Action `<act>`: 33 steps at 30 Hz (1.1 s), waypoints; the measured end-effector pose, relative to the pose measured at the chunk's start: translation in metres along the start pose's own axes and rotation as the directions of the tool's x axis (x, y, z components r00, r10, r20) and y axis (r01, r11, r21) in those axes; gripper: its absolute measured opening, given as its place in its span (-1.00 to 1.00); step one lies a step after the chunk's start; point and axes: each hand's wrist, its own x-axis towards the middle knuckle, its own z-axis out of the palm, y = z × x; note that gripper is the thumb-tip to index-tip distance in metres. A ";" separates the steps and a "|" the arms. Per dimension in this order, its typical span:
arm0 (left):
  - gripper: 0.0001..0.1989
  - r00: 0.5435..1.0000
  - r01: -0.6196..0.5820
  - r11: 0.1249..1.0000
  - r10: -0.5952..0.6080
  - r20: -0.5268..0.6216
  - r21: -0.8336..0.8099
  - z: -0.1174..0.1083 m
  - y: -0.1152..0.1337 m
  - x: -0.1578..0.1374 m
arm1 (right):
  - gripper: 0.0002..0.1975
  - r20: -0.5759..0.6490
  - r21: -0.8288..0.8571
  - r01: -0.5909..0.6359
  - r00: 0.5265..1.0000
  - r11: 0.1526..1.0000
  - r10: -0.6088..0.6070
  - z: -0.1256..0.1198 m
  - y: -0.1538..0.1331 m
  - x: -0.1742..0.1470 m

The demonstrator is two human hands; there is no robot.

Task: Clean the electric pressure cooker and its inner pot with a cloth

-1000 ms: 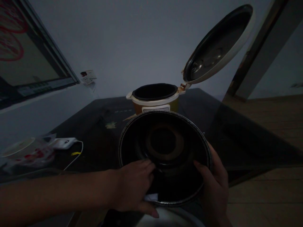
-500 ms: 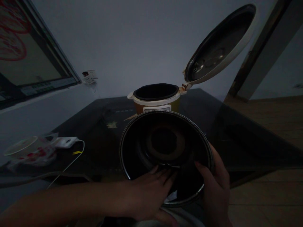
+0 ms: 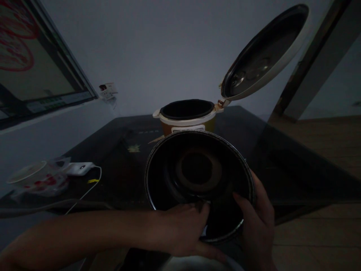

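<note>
A dark, round inner pot [image 3: 197, 143] is tilted toward me, its open mouth facing up and its inside showing a ring at the bottom. My right hand [image 3: 258, 218] grips its right rim, thumb inside and fingers behind the outer wall. Over the near-left rim lies my left hand [image 3: 186, 229], fingers curled inside the pot and thumb outside below the rim; whether anything small is under those fingertips is too dark to tell. Behind the pot stands an electric cooker [image 3: 187, 118] with its lid [image 3: 265, 52] raised to the right.
The cooker stands on a dark table [image 3: 113, 150] against the wall. At the left are a white tub in a plastic bag [image 3: 39, 178] and a power strip [image 3: 80, 168] with a white cord. A wall socket [image 3: 108, 90] is near the window. Something pale [image 3: 197, 263] lies below my hands.
My left hand's fingers, which were spread flat inside the pot, are now curled, and its thumb extends further right beneath the rim. My right hand keeps its hold; the view has shifted slightly.
</note>
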 end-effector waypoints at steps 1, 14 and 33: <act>-0.02 1.000 0.018 1.000 -0.018 0.008 0.001 0.000 0.001 0.001 | -0.50 -0.002 -0.006 0.005 1.000 1.000 -0.005 0.000 0.000 0.000; 0.13 0.993 -0.117 0.992 0.117 -0.014 -0.056 0.010 -0.017 0.001 | -0.53 0.025 0.017 0.010 1.000 1.000 -0.010 0.003 -0.007 0.003; -0.65 0.998 -0.062 0.898 0.048 0.043 0.436 -0.030 -0.029 -0.032 | -0.53 0.062 0.020 0.000 0.998 1.000 -0.002 0.000 -0.001 0.004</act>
